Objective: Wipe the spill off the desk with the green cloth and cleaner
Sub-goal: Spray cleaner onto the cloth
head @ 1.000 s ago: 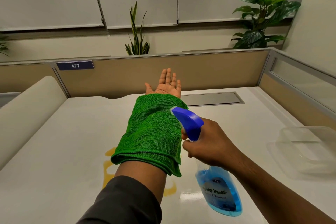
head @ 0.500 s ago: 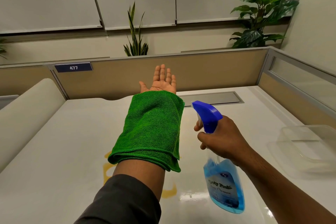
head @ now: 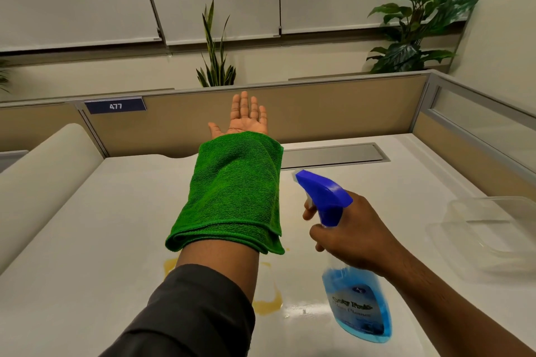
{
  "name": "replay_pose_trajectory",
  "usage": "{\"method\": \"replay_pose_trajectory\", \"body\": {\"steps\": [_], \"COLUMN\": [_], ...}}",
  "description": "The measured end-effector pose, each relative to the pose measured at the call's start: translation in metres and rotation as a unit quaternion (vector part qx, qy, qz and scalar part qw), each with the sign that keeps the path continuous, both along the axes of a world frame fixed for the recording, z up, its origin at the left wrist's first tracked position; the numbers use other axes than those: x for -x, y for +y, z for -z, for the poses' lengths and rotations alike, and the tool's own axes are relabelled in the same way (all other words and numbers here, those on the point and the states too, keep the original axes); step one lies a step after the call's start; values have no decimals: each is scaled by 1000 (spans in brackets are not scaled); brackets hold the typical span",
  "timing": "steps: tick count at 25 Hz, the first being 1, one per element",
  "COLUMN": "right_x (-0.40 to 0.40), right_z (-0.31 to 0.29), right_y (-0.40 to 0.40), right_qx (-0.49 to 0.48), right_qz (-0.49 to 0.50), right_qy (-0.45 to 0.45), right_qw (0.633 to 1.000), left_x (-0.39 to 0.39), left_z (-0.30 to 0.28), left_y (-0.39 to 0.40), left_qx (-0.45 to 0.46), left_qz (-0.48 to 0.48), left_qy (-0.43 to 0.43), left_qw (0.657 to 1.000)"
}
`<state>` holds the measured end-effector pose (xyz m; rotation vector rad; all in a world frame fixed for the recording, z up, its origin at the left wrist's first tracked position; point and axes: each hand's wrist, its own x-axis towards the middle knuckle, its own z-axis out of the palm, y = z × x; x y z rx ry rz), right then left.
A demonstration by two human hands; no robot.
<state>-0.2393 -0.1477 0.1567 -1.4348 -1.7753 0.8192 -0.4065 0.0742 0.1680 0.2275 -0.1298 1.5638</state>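
A folded green cloth (head: 232, 194) lies draped over my outstretched left forearm. My left hand (head: 245, 118) is held palm up beyond it, fingers straight, holding nothing. My right hand (head: 351, 237) grips the neck of a spray bottle (head: 356, 307) of blue cleaner, with its blue trigger head (head: 324, 194) pointing left toward the cloth. An orange-yellow spill (head: 265, 303) shows on the white desk (head: 101, 240) under my left arm, which partly hides it.
A clear plastic container (head: 490, 235) sits on the desk at the right. A grey cable tray lid (head: 333, 153) lies at the desk's back. Tan partitions (head: 333, 107) enclose the back and right sides. Potted plants (head: 414, 26) stand behind the partition.
My right hand has drawn the spray bottle to the right, away from the cloth, and held it there. The left arm with the cloth has stayed outstretched.
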Motion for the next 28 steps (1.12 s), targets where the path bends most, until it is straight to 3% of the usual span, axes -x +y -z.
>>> {"method": "replay_pose_trajectory", "body": {"steps": [17, 28], "right_x": [6, 23], "right_z": [14, -14], "right_y": [-22, -36], "right_qx": [12, -74], "right_qz": [-55, -116], "right_qy": [1, 17], "right_qw": [998, 990], "left_x": [44, 21], "left_z": [-13, -7], "left_y": [13, 12], "left_qx": [-8, -9], "left_qz": [-77, -36], "left_qy": [-30, 3], "left_qw": [997, 999]}}
